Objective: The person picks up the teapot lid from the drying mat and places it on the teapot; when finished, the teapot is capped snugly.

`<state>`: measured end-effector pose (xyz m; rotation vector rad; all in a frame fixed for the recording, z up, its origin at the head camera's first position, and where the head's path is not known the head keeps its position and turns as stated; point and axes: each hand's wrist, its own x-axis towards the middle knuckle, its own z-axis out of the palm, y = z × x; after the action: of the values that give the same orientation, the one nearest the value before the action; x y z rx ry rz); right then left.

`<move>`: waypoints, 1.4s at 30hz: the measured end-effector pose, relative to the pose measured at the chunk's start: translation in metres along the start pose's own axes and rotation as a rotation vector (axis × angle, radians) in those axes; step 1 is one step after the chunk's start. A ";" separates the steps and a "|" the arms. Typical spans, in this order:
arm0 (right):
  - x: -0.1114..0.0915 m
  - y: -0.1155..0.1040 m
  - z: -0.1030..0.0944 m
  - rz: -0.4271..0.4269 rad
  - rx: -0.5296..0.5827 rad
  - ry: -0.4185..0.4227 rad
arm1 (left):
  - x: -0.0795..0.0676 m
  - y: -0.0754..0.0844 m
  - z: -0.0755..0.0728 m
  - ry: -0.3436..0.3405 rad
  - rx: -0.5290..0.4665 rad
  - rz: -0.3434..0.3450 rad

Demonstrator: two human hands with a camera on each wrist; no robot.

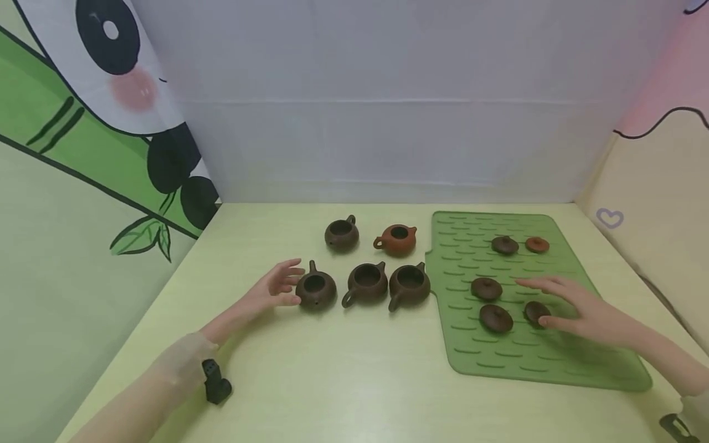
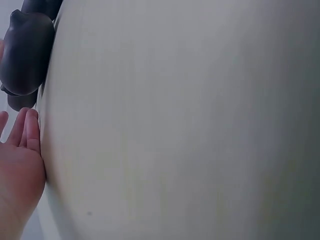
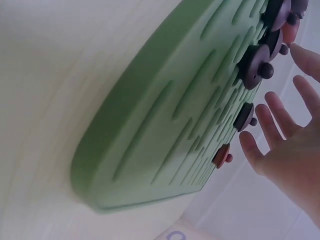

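Observation:
My left hand [image 1: 275, 287] is beside the front-left dark clay teapot [image 1: 316, 291], thumb and fingers spread at its side. In the left wrist view, the left hand [image 2: 20, 167] lies low along the tabletop with the dark teapot [image 2: 27, 57] beyond the fingertips. Over the green mat [image 1: 471, 357], my right hand [image 1: 581, 307] hovers with loosely extended fingers, its thumb overlapping a small dark teapot lid [image 1: 535, 312]. Two more dark lids [image 1: 487, 288] [image 1: 496, 319] lie left of it. The right wrist view shows the right hand [image 3: 287, 145] holding nothing.
Two dark teapots [image 1: 368, 284] [image 1: 410, 285] without lids stand right of the front-left one. Behind them are another dark teapot [image 1: 341, 236] and a reddish teapot [image 1: 398, 240]. A dark lid [image 1: 505, 246] and a reddish lid [image 1: 537, 245] lie at the mat's back.

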<state>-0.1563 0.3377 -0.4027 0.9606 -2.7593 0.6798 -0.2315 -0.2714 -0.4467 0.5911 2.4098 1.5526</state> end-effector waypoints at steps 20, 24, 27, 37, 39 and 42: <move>-0.006 0.037 -0.002 0.064 0.206 -0.097 | 0.005 0.009 0.003 -0.040 0.118 -0.060; -0.006 0.038 -0.001 0.105 0.223 -0.087 | 0.004 0.009 0.005 -0.048 0.119 -0.059; -0.004 0.038 -0.001 0.093 0.239 -0.078 | 0.002 0.008 0.005 -0.043 0.118 -0.060; 0.000 0.041 0.000 0.050 0.255 -0.085 | 0.002 0.010 0.006 -0.042 0.118 -0.071; 0.000 0.043 -0.001 0.075 0.250 -0.086 | 0.001 0.011 0.005 -0.041 0.121 -0.074; -0.001 0.041 -0.005 0.144 0.218 -0.087 | 0.001 0.014 0.006 -0.043 0.116 -0.070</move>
<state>-0.1815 0.3691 -0.4138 0.8529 -2.8975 1.0016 -0.2273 -0.2606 -0.4365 0.5494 2.4725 1.3666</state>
